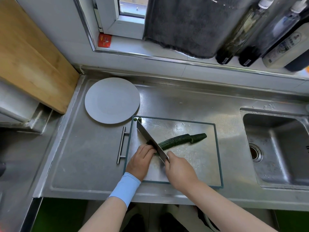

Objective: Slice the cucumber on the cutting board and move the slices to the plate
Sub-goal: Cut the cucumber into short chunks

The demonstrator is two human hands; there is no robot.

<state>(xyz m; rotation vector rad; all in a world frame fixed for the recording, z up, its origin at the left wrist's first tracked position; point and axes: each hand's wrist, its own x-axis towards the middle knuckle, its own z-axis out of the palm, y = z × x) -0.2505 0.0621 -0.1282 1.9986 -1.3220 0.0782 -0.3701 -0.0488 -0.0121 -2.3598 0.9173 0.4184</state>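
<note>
The cucumber [173, 140] lay mid cutting board [192, 158], its near end pinned by curled fingers of the left hand [140, 160], while the right hand [179, 171] clenched the knife [150, 139], whose blade, hard against those knuckles, might nick them if it slipped.

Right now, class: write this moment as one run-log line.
phase: slicing | left hand: holds cucumber end | right hand: grips knife, blade across cucumber | cutting board: under cucumber | plate: no slices

single head-worn wide-angle view, looking steeply down and forward, close above the steel counter [87, 156]
</note>
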